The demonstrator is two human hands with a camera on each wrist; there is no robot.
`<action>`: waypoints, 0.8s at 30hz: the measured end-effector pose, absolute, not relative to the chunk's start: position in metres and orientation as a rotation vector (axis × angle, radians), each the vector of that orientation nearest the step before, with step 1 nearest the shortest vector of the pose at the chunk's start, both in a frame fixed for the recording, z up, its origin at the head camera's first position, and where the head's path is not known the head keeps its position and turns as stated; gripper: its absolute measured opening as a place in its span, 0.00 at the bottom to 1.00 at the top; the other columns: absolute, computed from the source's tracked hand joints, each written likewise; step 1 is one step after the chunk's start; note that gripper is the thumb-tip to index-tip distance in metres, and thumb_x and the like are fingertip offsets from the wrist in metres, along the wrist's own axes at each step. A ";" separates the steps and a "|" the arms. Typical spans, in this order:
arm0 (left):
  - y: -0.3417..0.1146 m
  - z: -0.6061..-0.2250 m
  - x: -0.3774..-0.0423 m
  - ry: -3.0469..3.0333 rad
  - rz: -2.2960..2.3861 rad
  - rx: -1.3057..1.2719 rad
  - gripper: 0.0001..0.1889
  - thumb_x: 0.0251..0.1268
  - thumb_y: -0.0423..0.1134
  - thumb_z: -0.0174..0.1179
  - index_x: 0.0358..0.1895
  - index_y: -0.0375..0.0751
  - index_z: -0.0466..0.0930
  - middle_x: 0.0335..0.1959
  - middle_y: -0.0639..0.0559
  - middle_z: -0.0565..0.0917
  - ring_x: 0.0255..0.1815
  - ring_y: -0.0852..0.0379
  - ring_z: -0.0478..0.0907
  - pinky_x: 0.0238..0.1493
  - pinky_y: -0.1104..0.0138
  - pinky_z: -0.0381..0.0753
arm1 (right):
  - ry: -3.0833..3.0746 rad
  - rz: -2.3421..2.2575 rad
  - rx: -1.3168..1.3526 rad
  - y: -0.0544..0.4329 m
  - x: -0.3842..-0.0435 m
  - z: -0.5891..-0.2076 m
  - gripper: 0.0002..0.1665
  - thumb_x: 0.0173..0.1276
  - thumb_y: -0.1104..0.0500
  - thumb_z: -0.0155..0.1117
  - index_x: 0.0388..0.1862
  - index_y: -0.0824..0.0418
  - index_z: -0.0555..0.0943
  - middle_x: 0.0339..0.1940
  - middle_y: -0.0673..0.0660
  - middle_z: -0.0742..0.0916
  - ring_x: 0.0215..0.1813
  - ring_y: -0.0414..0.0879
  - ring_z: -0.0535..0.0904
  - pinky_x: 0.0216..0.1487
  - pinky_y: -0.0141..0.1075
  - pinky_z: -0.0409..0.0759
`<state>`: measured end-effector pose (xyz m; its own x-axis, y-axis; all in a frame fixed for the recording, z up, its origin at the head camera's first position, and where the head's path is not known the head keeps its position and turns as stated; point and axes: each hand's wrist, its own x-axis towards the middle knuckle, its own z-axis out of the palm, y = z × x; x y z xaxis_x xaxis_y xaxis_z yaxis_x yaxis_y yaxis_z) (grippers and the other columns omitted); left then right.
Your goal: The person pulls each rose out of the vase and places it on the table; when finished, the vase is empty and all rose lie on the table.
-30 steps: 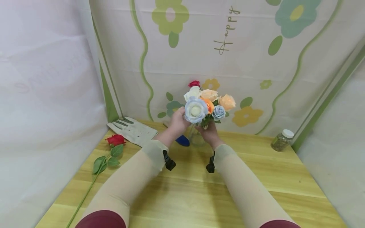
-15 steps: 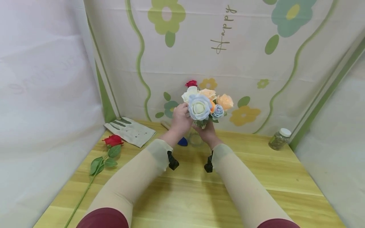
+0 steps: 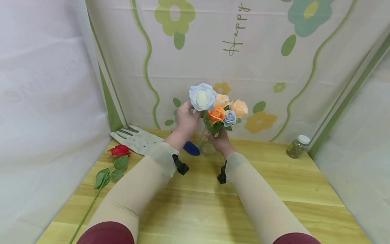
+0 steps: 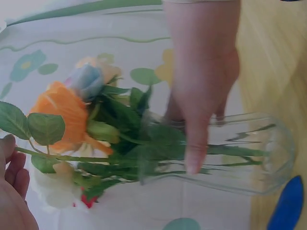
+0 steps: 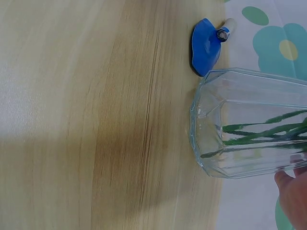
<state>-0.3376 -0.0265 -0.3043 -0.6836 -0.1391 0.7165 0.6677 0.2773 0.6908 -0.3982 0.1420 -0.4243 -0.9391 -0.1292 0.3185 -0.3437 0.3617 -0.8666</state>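
My left hand (image 3: pixel 186 120) pinches the stem (image 4: pixel 81 158) of a large pale blue rose (image 3: pixel 202 97) with a white centre. This bloom stands above the others at the bouquet's left. Gripped around its upper part by my right hand (image 3: pixel 221 140), the clear faceted glass vase (image 5: pixel 259 91) holds several green stems. Out of its mouth rise an orange rose (image 3: pixel 216 113), a small blue rose (image 3: pixel 230 118) and peach roses (image 3: pixel 239 108). In the left wrist view a white flower (image 4: pixel 55 189) and a bit of red show too; the pale blue bloom hides them in the head view.
A red rose (image 3: pixel 119 150) with a long leafy stem lies at the table's left. Behind it is a pale work glove (image 3: pixel 138 139). A blue-bladed trowel (image 5: pixel 205 48) lies beside the vase. Far right stands a white-capped jar (image 3: pixel 298 147). A printed cloth backs the table.
My left hand has moved up and slightly left with the pale blue rose, uncovering the orange one. The white and red blooms are now hidden in the head view. My right hand keeps its grip.
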 end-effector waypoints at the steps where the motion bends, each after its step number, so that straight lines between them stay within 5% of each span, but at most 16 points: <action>1: -0.027 -0.301 -0.337 -1.857 -1.479 -0.470 0.04 0.63 0.27 0.64 0.39 0.33 0.85 0.37 0.44 0.86 0.43 0.51 0.81 0.47 0.59 0.78 | -2.426 1.623 0.427 0.142 -0.398 -0.424 0.48 0.65 0.58 0.72 0.78 0.54 0.56 0.74 0.53 0.68 0.74 0.47 0.60 0.73 0.45 0.57; 8: -0.030 -0.276 -0.334 -1.826 -1.496 -0.455 0.06 0.63 0.34 0.68 0.39 0.35 0.86 0.35 0.47 0.87 0.38 0.54 0.77 0.38 0.63 0.76 | -2.421 1.623 0.411 0.142 -0.399 -0.427 0.50 0.65 0.59 0.72 0.79 0.50 0.54 0.75 0.52 0.67 0.75 0.47 0.60 0.73 0.46 0.56; 24: -0.062 -0.217 -0.318 -1.586 -1.444 -0.535 0.04 0.63 0.29 0.66 0.36 0.30 0.84 0.31 0.45 0.85 0.33 0.57 0.77 0.41 0.66 0.76 | -2.442 1.624 0.407 0.136 -0.397 -0.422 0.48 0.65 0.58 0.72 0.78 0.49 0.57 0.74 0.51 0.68 0.74 0.46 0.61 0.72 0.46 0.57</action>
<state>-0.3176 -0.0616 -0.2166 -0.5036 -0.2469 0.8279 0.8013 0.2247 0.5544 -0.3967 0.1357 -0.4224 -0.9462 -0.1268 0.2976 -0.3235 0.3658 -0.8727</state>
